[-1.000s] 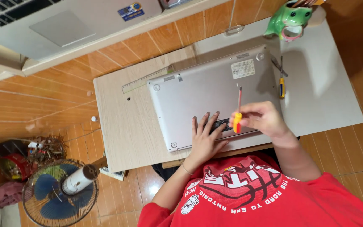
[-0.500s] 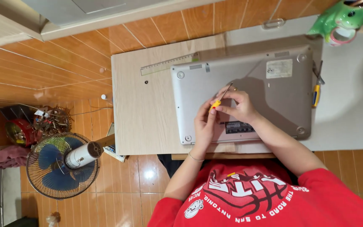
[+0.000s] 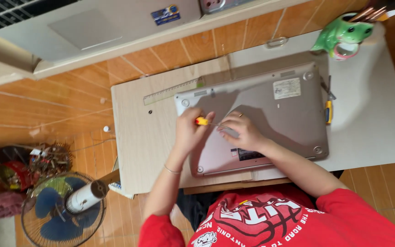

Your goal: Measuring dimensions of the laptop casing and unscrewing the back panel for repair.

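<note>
Your left hand (image 3: 189, 130) is clenched around the yellow-and-orange handle of a small screwdriver (image 3: 205, 122). The shaft runs from that handle toward your right hand (image 3: 244, 131) and lies low over the grey underside of the laptop (image 3: 270, 114).

Your right hand rests palm-down on the laptop base, just beside the shaft. Its fingertips meet the shaft near the tip, but you cannot tell from this view whether they pinch it or only steady it. A ring shows on 1 finger.

The laptop lies bottom-up on the light wooden table (image 3: 138, 137), near its centre, with the white label (image 3: 286, 88) facing up. A clear ruler (image 3: 172, 91) lies along the far edge of the laptop, touching or just beside it. A 2nd screwdriver with a yellow handle (image 3: 328, 110) lies just beside the laptop's right edge. A green frog-shaped holder (image 3: 341, 32) stands at the far right corner. A floor fan (image 3: 65, 215) stands on the tiled floor, well apart to your left.
</note>
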